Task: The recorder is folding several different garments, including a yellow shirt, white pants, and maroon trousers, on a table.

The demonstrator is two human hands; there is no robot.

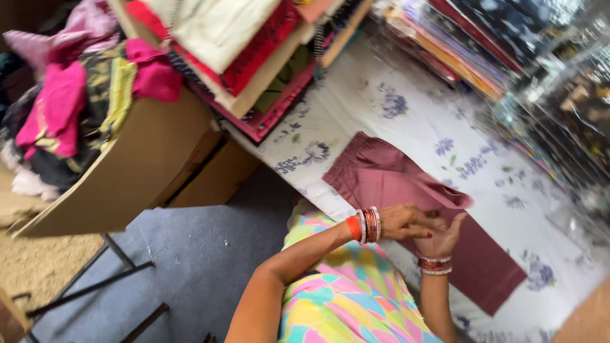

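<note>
1. Head view shows a folded maroon cloth garment with a gathered waistband (pixel 406 190) lying flat on a white bedsheet printed with purple flowers (pixel 381 95); the garment runs from the middle of the picture down toward the lower right.
2. A loose flap of that maroon cloth is lifted off the rest and sits right at both hands, near the garment's middle.
3. Left hand (pixel 406 222), with orange, red and silver bangles at the wrist, is curled narrow, its red-nailed fingers touching the flap's edge; whether it truly pinches the cloth I cannot tell.
4. Right hand (pixel 445 236), wearing dark red and silver bangles, is spread wide with the palm up under the flap, touching the left hand's fingertips.
5. Both forearms rise from a pastel patchwork-patterned dress in yellow, pink and blue (pixel 346 298) at the bottom of the picture.
6. Left of the sheet stands a tilted brown cardboard box (pixel 146 165) heaped with pink, yellow and dark clothes.
7. Above the sheet, wooden shelves (pixel 267 76) hold red, cream and green folded fabrics.
8. Along the right edge, stacks of folded textiles in clear plastic wrapping (pixel 508 44) lie beside the sheet, blurred.
9. Grey-blue carpet (pixel 190 254) covers the floor at lower left, crossed by thin black metal legs (pixel 95 279).
</note>
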